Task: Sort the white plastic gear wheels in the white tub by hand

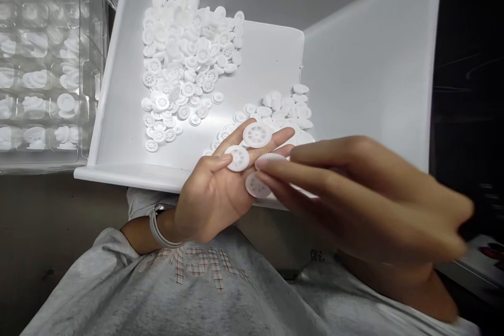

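My left hand (220, 189) is turned palm up over the near edge of the bin, its thumb pressing a small spoked white plastic gear wheel (238, 158) against the fingers. A larger gear wheel (257, 135) rests on the fingertips, and another gear wheel (258, 185) lies by the palm's right side, partly behind my right fingers. Between thumb and fingertips, my right hand (354, 194) pinches a further white gear wheel (271, 160), seen nearly edge-on just above the left hand. The right hand is slightly blurred.
A deep white plastic bin (271, 47) stands in front of me. One heap of white gear wheels (185, 58) lies on its left; a smaller heap (281, 107) sits behind my hands. At left is a clear compartment tray (39, 63) with white parts in its pockets.
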Tool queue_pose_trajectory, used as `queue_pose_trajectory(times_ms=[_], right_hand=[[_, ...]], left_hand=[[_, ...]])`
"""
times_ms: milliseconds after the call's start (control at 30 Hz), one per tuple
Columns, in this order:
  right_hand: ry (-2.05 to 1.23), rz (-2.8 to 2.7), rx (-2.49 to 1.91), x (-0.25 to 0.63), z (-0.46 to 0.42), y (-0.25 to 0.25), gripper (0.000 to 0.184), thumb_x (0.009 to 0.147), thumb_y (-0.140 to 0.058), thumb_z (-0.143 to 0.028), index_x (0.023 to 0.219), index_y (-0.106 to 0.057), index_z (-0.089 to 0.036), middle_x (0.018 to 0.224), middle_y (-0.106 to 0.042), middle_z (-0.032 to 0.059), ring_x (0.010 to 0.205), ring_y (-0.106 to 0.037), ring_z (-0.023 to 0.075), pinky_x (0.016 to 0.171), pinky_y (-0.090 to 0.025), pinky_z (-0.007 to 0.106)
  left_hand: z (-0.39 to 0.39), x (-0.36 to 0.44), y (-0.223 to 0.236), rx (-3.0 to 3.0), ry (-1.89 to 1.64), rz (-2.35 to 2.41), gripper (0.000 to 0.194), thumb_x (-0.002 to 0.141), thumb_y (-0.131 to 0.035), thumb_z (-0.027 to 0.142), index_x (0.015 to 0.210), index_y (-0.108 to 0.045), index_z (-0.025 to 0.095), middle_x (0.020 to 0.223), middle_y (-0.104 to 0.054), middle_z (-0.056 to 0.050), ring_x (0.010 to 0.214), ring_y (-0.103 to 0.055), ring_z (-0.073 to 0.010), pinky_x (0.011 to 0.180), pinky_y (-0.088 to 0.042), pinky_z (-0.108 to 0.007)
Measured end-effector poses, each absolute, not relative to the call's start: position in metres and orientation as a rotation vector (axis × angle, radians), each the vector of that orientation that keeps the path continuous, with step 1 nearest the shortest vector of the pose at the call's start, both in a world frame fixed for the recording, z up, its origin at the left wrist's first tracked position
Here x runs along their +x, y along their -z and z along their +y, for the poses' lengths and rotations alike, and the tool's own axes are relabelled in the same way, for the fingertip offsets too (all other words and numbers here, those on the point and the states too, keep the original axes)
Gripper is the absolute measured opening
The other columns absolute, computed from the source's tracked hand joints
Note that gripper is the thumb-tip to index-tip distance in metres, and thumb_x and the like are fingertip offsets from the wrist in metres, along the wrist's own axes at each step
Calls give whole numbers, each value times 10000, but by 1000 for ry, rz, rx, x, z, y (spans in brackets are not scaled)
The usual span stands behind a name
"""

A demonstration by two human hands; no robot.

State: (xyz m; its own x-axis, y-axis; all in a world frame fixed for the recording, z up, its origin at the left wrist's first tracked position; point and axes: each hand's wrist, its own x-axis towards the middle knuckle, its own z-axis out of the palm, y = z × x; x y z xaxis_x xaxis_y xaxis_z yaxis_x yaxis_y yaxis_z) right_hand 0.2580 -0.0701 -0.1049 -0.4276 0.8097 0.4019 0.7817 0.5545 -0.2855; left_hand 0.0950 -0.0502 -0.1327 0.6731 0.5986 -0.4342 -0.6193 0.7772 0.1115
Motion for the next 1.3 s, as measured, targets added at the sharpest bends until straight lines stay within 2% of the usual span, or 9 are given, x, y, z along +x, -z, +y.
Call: queue_pose_trajectory(times_ms=[100, 233, 400, 600, 733, 833, 933, 1067, 1300], right_hand=[[65, -2300, -1230, 265, -66, 99, 283, 840, -743, -59, 1070, -638, -185, 840, -625, 26, 676, -558, 101, 510, -449, 257], [-30, -2108, -1380, 261, -66, 99, 271, 836, -755, -56, 1052, -642, -175, 802, -604, 30, 636, -503, 89, 499, -417, 253], [-142, -1947, -1529, 249, -70, 106, 199, 889, -712, -111, 1073, -659, -169, 878, -598, 50, 620, -487, 90, 489, -428, 260], [-357, -1891, -1521, 258, -70, 113, 336, 876, -755, -204, 1198, -673, -256, 947, -599, 27, 642, -514, 91, 483, -413, 249], [-420, -1833, -1531, 264, -72, 118, 357, 896, -725, -199, 1230, -666, -312, 927, -573, 11, 600, -469, 88, 577, -482, 281], [-454, -1781, -1504, 264, -75, 121, 272, 892, -719, -177, 1138, -666, -281, 919, -595, 7, 594, -474, 86, 598, -482, 291], [-519, -1762, -1480, 264, -77, 123, 149, 882, -728, -163, 986, -653, -241, 914, -580, -1, 552, -434, 53, 509, -429, 255], [-585, -1768, -1495, 267, -78, 123, 113, 888, -724, -148, 922, -635, -208, 905, -554, -7, 579, -443, 30, 513, -429, 211], [-299, -1716, -1620, 260, -79, 128, 98, 904, -705, -136, 866, -639, -197, 838, -546, 3, 596, -438, 47, 481, -368, 225]], left_hand=[[-51, 94, 134, -24, -711, 457, 526, 912, -454, 219, 1436, -496, 221, 1381, -663, -109, 1374, -570, -260, 1211, -356, -478], [-52, 93, 134, -9, -718, 419, 500, 892, -484, 164, 1386, -553, 207, 1398, -656, -97, 1387, -558, -269, 1238, -324, -488], [-51, 94, 132, 27, -671, 420, 597, 917, -410, 129, 1512, -435, 176, 1479, -591, -103, 1449, -484, -277, 1254, -312, -491], [-51, 94, 137, 135, -648, 356, 641, 948, -427, 182, 1578, -307, 175, 1502, -573, -83, 1494, -402, -268, 1275, -298, -479], [-51, 93, 138, 128, -626, 414, 654, 966, -431, 199, 1598, -264, 181, 1571, -483, -97, 1482, -420, -249, 1267, -331, -443], [-51, 93, 138, 119, -634, 430, 671, 975, -449, 225, 1609, -237, 175, 1578, -469, -106, 1478, -424, -251, 1264, -341, -433], [-52, 93, 137, 116, -634, 415, 685, 981, -422, 207, 1626, -191, 195, 1567, -484, -94, 1483, -410, -234, 1276, -322, -427], [-53, 94, 137, 107, -630, 399, 730, 986, -417, 203, 1643, -101, 213, 1557, -495, -87, 1512, -341, -234, 1288, -296, -453], [-52, 95, 138, 99, -646, 363, 727, 992, -416, 214, 1643, -91, 223, 1509, -565, -58, 1501, -382, -233, 1291, -275, -474]])
